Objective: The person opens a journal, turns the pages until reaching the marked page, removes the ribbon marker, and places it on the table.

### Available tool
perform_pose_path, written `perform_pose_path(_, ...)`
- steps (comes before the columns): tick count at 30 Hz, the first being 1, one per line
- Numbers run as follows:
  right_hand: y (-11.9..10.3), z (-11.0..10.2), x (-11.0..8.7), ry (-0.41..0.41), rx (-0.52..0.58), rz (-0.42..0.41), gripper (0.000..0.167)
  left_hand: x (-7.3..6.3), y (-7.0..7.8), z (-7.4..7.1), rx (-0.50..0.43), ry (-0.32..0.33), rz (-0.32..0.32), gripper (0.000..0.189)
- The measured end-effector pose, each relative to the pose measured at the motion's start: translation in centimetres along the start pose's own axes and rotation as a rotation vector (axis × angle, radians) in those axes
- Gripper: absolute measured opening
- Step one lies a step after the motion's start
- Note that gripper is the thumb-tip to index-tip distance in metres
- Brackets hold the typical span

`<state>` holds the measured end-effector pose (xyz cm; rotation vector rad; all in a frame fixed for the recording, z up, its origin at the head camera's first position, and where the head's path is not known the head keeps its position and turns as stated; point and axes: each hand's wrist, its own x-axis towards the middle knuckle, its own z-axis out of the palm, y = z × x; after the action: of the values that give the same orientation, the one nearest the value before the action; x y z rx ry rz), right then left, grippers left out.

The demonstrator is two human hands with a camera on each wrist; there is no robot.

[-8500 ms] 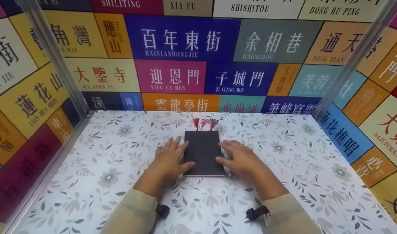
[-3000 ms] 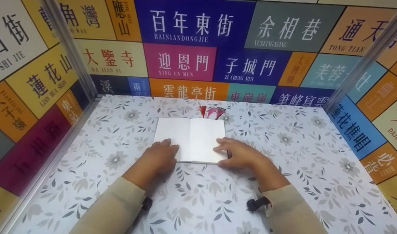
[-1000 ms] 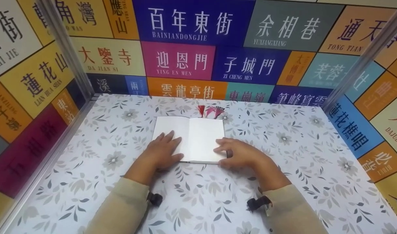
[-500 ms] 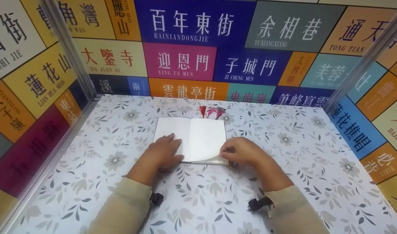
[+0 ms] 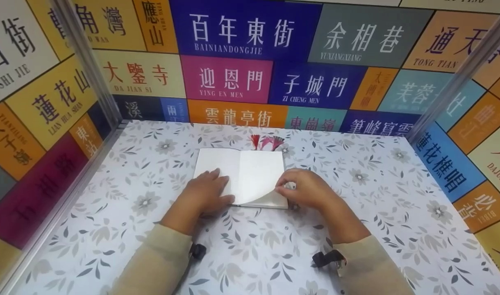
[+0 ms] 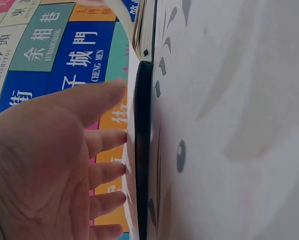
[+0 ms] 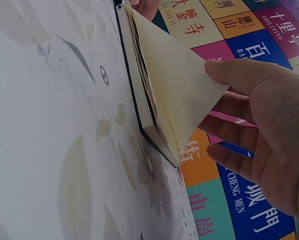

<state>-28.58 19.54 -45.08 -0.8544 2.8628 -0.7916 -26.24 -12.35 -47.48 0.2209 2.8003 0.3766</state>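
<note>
A notebook (image 5: 256, 168) with blank cream pages and a dark cover lies open in the head view. My left hand (image 5: 205, 190) rests on its left page, fingers straight and spread, thumb by the lower edge near the fold. With thumb and forefinger, my right hand (image 5: 309, 188) pinches the lower right corner of the right-hand page (image 7: 174, 75), which curls up off the pages beneath. The right wrist view shows the other fingers behind that page. Along the left wrist view runs the dark cover edge (image 6: 142, 120), beside the left fingertips.
Red and pink tassels (image 5: 266, 142) stick out beyond the notebook's top edge. A white floral cloth (image 5: 151, 246) covers the table. Walls of coloured panels with printed characters (image 5: 225, 78) stand at the back and both sides, with clear corner posts (image 5: 442, 82).
The notebook was closed at first, then lay open under both hands. My right hand has since pinched the right page's lower corner and raised it. The left hand has come to lie flatter on its page.
</note>
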Motion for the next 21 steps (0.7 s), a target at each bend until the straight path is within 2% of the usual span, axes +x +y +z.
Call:
perform_pose_path(4, -0.6, 0.1, 0.0, 0.069, -0.071, -0.046, 0.015, -0.6, 0.8, -0.7, -0.004, -0.017, -0.018, 0.082)
perform_pose_path(10, -0.9, 0.2, -0.1, 0.121, -0.118, -0.081, 0.016, -0.8, 1.4, -1.2, -0.005, -0.031, -0.021, 0.086)
perform_pose_path(16, -1.2, 0.5, -0.1, 0.19, -0.153, -0.126, 0.014, -0.7, 1.6, -0.7, -0.001, -0.035, -0.039, 0.102)
perform_pose_path(21, -1.9, 0.7, -0.1, 0.297, -0.185, -0.199, 0.012, -0.7, 2.2, -0.1, 0.021, 0.006, -0.028, 0.112)
